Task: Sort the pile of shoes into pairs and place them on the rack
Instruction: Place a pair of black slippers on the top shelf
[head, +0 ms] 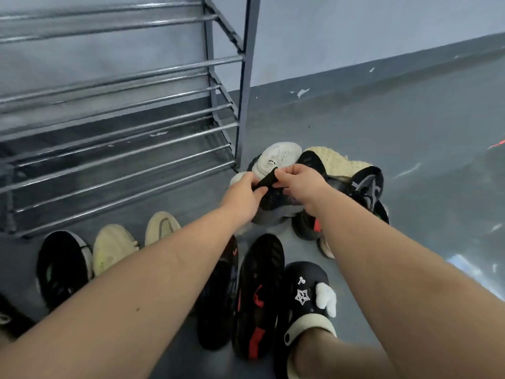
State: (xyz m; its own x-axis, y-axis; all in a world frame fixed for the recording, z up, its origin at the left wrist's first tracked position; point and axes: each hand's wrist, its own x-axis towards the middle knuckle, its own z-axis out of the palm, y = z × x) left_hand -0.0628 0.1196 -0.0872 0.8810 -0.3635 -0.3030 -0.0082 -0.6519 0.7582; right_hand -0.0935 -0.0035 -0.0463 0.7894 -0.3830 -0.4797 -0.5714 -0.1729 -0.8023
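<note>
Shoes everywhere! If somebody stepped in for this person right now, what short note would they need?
Left hand and right hand: both pinch the black strap of a dark shoe on top of the pile, beside the rack's right post.
Rack: no shoes on any bar in view.
On the floor in front of it: a black sneaker, two cream shoes, two black-and-red shoes, side by side.
Done: some shoes seem paired up.
Left: sort the remaining pile, including a white shoe, then load everything onto the rack.

Single head cam, looks fwd/down, close over floor [410, 149] by rack [123, 119]
</note>
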